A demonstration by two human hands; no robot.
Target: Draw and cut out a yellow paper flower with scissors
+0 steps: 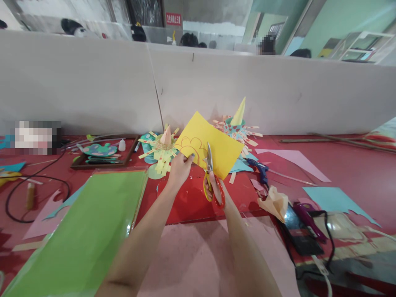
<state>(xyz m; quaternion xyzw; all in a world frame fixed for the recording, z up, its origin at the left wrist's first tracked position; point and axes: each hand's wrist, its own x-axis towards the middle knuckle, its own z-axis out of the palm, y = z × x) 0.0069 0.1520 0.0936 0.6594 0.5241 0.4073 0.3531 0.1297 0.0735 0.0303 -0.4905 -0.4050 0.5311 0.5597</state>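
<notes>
A sheet of yellow paper [225, 148] with a flower outline drawn on it in red is held up above the table. My left hand [182, 167] pinches its lower left edge, thumb on the near face. In my right hand [215, 187] are scissors [210, 159] with red and yellow handles, my fingers through the loops. Their blades point upward at the paper, beside the drawn petals. Whether the blades are fully closed is hard to make out. Behind the paper stand two paper crafts with cones, one pinkish [166, 137] and one pale yellow [239, 113].
Green sheets [83, 227] lie at left, near a tray [97, 164] of craft pieces. On the right are a blue glue gun [261, 170], crumpled paper [275, 203], a phone [301, 231], a purple tool [310, 220] and blue paper [337, 200]. A white partition [93, 86] rises behind.
</notes>
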